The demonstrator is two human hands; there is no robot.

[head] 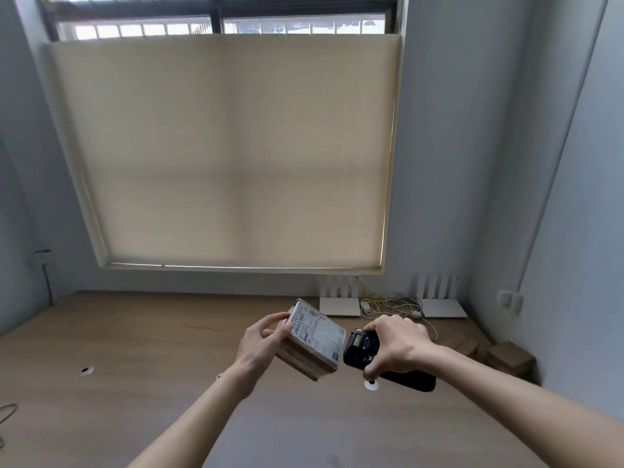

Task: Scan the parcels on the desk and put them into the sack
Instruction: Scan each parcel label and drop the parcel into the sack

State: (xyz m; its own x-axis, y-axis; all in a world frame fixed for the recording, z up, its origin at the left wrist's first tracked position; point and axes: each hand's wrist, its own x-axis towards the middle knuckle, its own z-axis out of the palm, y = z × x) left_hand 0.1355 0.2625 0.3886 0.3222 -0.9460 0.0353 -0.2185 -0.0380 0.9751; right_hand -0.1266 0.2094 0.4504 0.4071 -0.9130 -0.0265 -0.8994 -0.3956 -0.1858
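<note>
My left hand [261, 339] grips a small cardboard parcel [312, 339] by its left end and holds it tilted above the desk, its white shipping label facing up. My right hand [395, 346] grips a black handheld scanner [363, 351] just right of the parcel, its head close to the label's right edge. More brown cardboard parcels [506, 358] lie at the desk's far right by the wall. No sack is in view.
The wooden desk [152, 366] runs to the wall under a window with a drawn blind. Two white routers [339, 305] [442, 307] and tangled cables [391, 305] sit at the back right. A white round sticker [371, 385] lies below the scanner. A cable hole [86, 369] is at left.
</note>
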